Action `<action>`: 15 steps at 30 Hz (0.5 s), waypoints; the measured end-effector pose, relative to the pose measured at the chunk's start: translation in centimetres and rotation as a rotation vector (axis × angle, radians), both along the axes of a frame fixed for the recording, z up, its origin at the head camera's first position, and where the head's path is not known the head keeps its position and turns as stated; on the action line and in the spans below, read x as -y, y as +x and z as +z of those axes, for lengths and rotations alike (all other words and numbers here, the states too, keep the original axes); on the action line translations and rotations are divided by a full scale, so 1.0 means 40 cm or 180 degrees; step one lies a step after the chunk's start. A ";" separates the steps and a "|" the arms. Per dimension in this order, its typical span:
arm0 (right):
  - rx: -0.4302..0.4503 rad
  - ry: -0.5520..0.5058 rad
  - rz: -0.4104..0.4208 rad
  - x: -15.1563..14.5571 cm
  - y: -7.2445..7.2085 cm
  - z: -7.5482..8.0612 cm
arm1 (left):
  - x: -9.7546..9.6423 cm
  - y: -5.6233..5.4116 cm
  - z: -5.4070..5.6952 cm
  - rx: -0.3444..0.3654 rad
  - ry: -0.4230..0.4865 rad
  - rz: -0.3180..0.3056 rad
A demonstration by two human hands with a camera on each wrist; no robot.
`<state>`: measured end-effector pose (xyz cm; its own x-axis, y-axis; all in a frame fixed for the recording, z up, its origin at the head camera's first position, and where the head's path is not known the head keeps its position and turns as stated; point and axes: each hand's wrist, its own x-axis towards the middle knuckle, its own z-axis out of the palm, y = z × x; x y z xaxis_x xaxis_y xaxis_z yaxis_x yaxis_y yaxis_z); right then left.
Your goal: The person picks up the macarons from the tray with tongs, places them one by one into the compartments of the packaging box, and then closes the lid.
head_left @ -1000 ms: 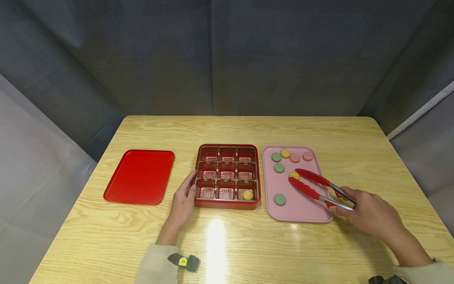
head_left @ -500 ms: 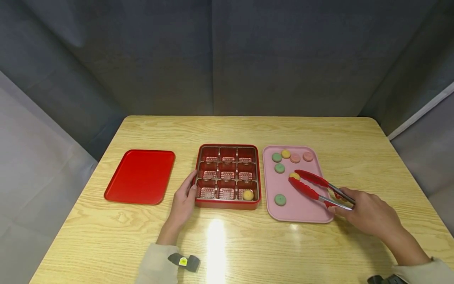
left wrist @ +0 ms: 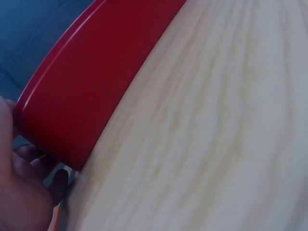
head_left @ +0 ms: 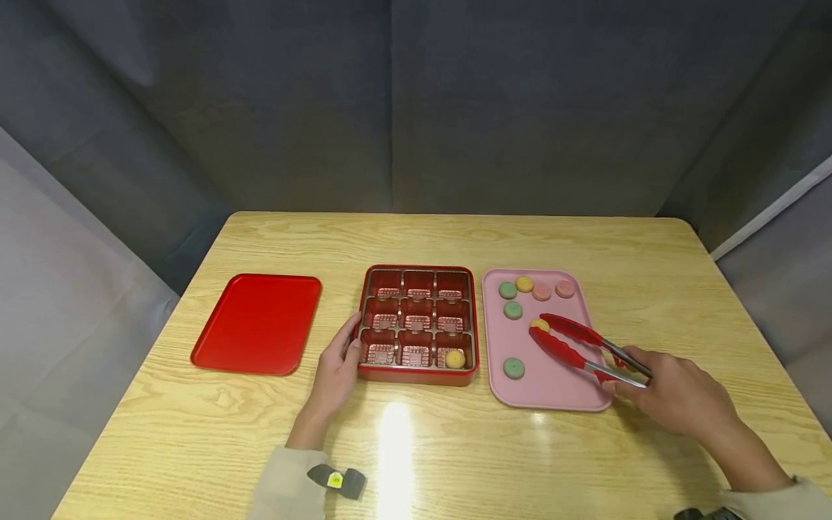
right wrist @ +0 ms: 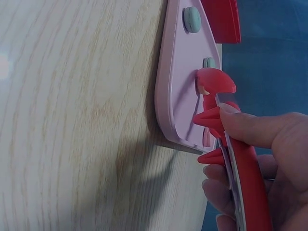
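My right hand (head_left: 682, 393) grips a pair of red-and-steel tongs (head_left: 560, 352) over the pink tray (head_left: 552, 393). The tong tips lie on either side of a yellow macaron (head_left: 539, 326); whether they squeeze it I cannot tell. In the right wrist view, one red tong head (right wrist: 216, 81) partly hides that macaron. My left hand (head_left: 336, 372) rests against the left wall of a red box (head_left: 416, 375), near its front corner. The box holds a clear divided insert, with one yellow macaron (head_left: 454, 358) in its front right compartment. In the left wrist view the box wall (left wrist: 96, 77) hides part of the fingers.
On the pink tray lie green macarons (head_left: 513, 368), pink macarons (head_left: 565, 289) and another yellow macaron (head_left: 523, 284), mostly toward its back edge. A flat red tray or lid (head_left: 256, 325) lies left of the box. Dark curtains (head_left: 390, 108) hang behind the wooden table (head_left: 455, 462).
Almost nothing differs. The view shifts very slightly, while both hands, the tongs and the yellow macaron between their tips keep their places.
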<state>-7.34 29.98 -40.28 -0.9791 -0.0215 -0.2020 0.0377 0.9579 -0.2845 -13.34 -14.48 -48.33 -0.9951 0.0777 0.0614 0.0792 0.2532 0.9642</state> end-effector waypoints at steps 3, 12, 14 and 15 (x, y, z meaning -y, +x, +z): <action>-0.0029 -0.0005 0.0017 0.000 0.000 0.005 | -0.001 -0.001 0.001 -0.0002 0.0009 -0.0027; -0.0104 -0.0027 0.0057 0.030 0.010 0.032 | 0.003 0.001 0.003 0.0011 -0.0025 -0.0039; -0.0147 -0.0038 0.0086 0.037 0.010 0.039 | 0.004 0.000 0.001 0.0002 -0.0018 -0.0068; -0.0178 -0.0043 0.0106 0.041 0.009 0.042 | 0.005 0.000 0.001 0.0005 -0.0015 -0.0074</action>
<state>-6.98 28.34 -38.58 -0.9876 -0.0567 -0.1465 -0.0106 0.9545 -0.2981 -13.35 -14.66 -48.27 -0.9931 0.1009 0.0594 0.0836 0.2558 0.9631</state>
